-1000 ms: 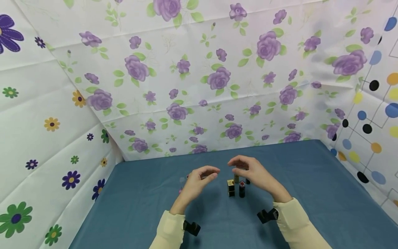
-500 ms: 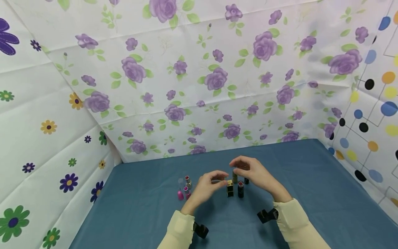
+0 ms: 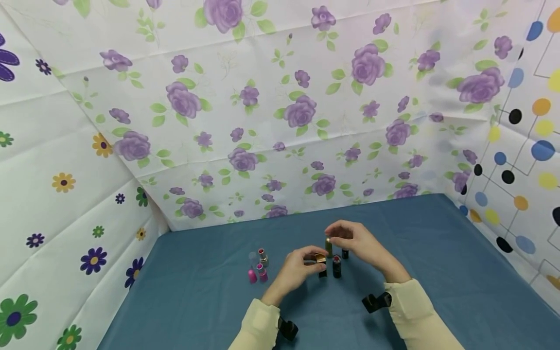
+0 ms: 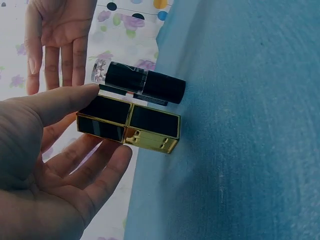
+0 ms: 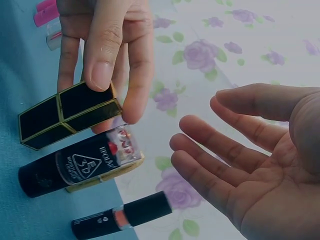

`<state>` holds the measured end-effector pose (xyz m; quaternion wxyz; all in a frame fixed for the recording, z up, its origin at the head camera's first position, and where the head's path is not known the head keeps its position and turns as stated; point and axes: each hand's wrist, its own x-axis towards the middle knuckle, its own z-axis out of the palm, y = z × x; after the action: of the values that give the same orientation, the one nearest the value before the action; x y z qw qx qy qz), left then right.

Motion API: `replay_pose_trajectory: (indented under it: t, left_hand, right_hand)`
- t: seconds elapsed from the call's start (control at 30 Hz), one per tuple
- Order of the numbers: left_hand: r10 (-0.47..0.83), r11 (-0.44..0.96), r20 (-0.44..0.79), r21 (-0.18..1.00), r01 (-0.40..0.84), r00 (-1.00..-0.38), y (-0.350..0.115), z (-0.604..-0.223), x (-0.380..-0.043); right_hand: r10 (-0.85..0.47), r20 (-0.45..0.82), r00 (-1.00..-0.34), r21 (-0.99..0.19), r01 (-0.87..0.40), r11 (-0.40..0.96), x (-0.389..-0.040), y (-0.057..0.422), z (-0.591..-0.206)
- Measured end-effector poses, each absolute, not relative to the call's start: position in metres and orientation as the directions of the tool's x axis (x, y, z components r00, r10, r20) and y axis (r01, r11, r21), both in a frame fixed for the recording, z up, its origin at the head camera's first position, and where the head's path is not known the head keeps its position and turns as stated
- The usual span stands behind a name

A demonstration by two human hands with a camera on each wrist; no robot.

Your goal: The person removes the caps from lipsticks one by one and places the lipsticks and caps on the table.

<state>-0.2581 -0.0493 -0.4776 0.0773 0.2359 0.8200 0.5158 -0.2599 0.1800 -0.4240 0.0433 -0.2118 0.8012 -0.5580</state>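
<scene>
My left hand (image 3: 297,267) pinches the upper part of a square black lipstick with gold edges (image 4: 155,121) between thumb and fingers; it stands upright on the blue cloth. Close beside it is a round black lipstick (image 5: 70,165) with a clear, patterned top. Behind these stand a gold-coloured tube (image 3: 328,248) and a slim black lip gloss tube (image 5: 120,217) with an orange-pink band. My right hand (image 3: 354,243) hovers over this group, fingers loosely bent and holding nothing. In the right wrist view its fingers are apart from the tubes.
Left of my left hand stand an uncapped pink lipstick (image 3: 262,273), a pink cap (image 3: 252,276), an uncapped red lipstick (image 3: 263,256) and a clear cap (image 3: 253,257). Blue cloth (image 3: 197,291) covers the table. A flowered sheet (image 3: 262,121) hangs behind it.
My left hand has moved right, away from the pink and red lipsticks, and has taken hold of the square black lipstick. The right hand stays nearly still above the tubes.
</scene>
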Motion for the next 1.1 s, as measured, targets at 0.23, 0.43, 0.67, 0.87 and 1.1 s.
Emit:
replay_pose_trajectory:
  t: [0.23, 0.43, 0.67, 0.87, 1.1]
  left_hand:
    - [0.445, 0.370, 0.130, 0.874, 0.314, -0.886, -0.047, -0.477, -0.258]
    - [0.420, 0.384, 0.129, 0.872, 0.304, -0.899, -0.049, -0.475, -0.258]
    - [0.407, 0.381, 0.154, 0.867, 0.321, -0.900, -0.055, -0.468, -0.259]
    - [0.402, 0.352, 0.200, 0.867, 0.352, -0.893, -0.060, -0.458, -0.260]
    - [0.390, 0.324, 0.210, 0.880, 0.347, -0.897, -0.066, -0.448, -0.261]
  right_hand:
    - [-0.379, 0.132, -0.916, -0.941, -0.236, 0.243, -0.262, 0.181, -0.432]
    - [-0.381, 0.118, -0.917, -0.960, -0.204, 0.194, -0.266, 0.181, -0.441]
    - [-0.369, 0.109, -0.923, -0.963, -0.190, 0.192, -0.264, 0.178, -0.442]
    - [-0.380, 0.111, -0.918, -0.967, -0.188, 0.173, -0.263, 0.173, -0.441]
    - [-0.401, 0.121, -0.908, -0.962, -0.207, 0.178, -0.262, 0.169, -0.438]
